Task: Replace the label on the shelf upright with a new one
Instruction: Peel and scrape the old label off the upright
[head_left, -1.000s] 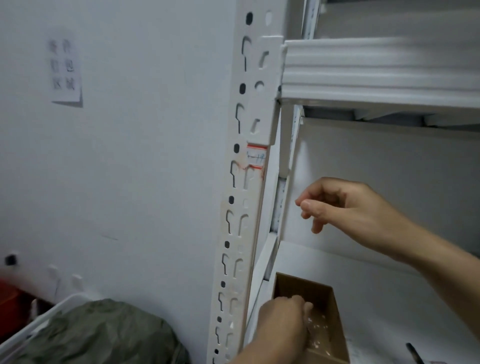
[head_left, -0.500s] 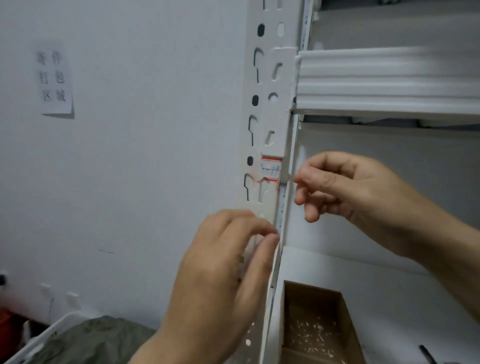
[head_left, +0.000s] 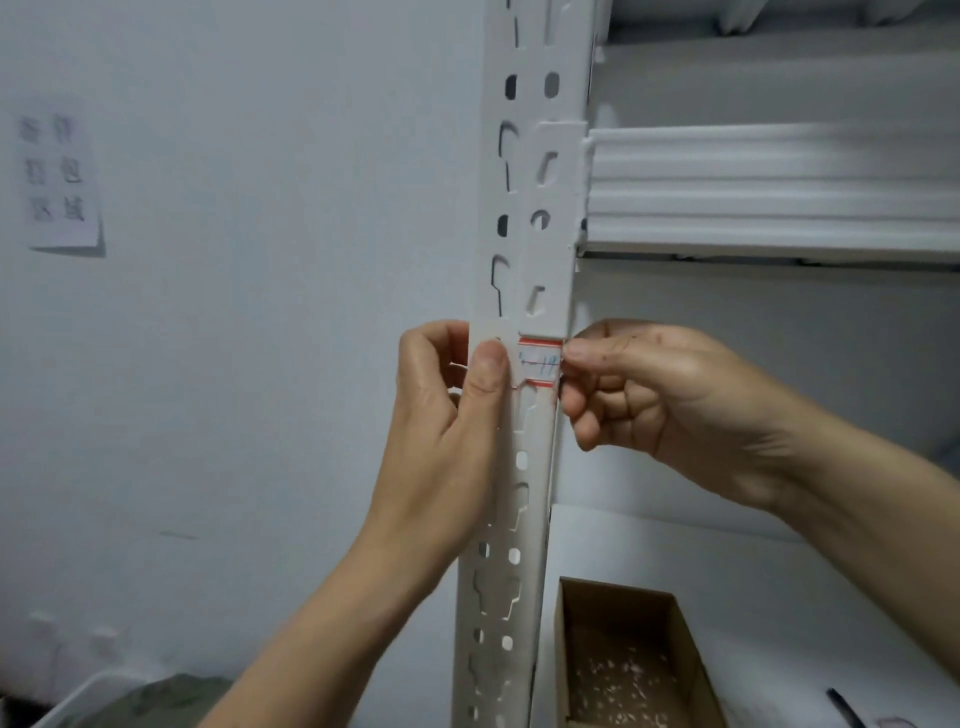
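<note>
A white slotted shelf upright (head_left: 524, 519) runs down the middle of the view. A small label (head_left: 540, 362) with red top and bottom lines and blue handwriting is stuck on it just below the beam bracket. My left hand (head_left: 447, 415) wraps the upright's left edge, its thumb pressed on the front at the label's left end. My right hand (head_left: 660, 395) is curled at the upright's right edge, thumb and forefinger pinching the label's right end. A thin white sliver shows between my left fingers; I cannot tell what it is.
An open cardboard box (head_left: 691, 660) with white paper scraps sits on the white shelf board (head_left: 727, 551) below my hands. A black pen (head_left: 844, 706) lies at the bottom right. A shelf beam (head_left: 769, 192) crosses above. A paper notice (head_left: 57, 182) hangs on the wall.
My left hand has risen from the box to the upright and closed on it beside the label. My right hand has moved left onto the label's right end. The view has shifted closer.
</note>
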